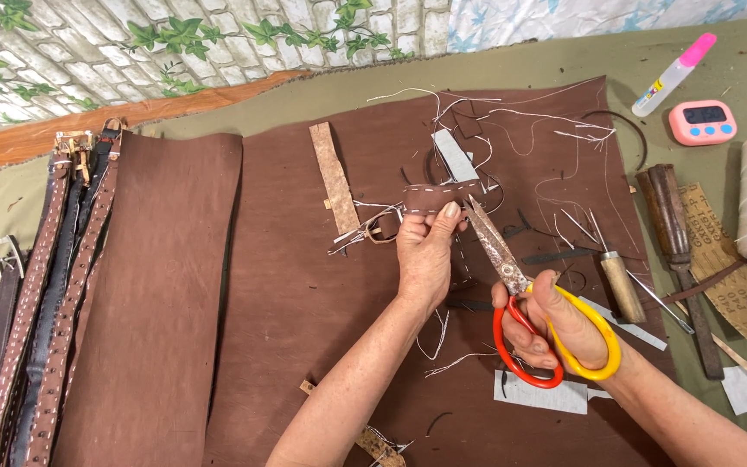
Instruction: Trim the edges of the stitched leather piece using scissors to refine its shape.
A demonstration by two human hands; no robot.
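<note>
Your left hand (425,251) pinches a short brown leather strip with white stitching (439,195) between thumb and fingers, holding it up above the large brown leather sheet (304,285) that covers the desk (564,65). Your right hand (564,324) has its grip closed through the red and yellow loop handles of a pair of worn, rusty scissors (512,285). The blades look nearly pressed together, and their tip sits just beside the right end of the strip, though whether it touches the strip is hard to tell from here. White thread ends and leather scraps lie scattered over the sheet around your hands. A wooden-handled awl (620,281) rests just to the right of the scissors, with a long dark metal tool (680,251) beyond it. A row of studded brown belts (41,294) lies along the left edge.
</note>
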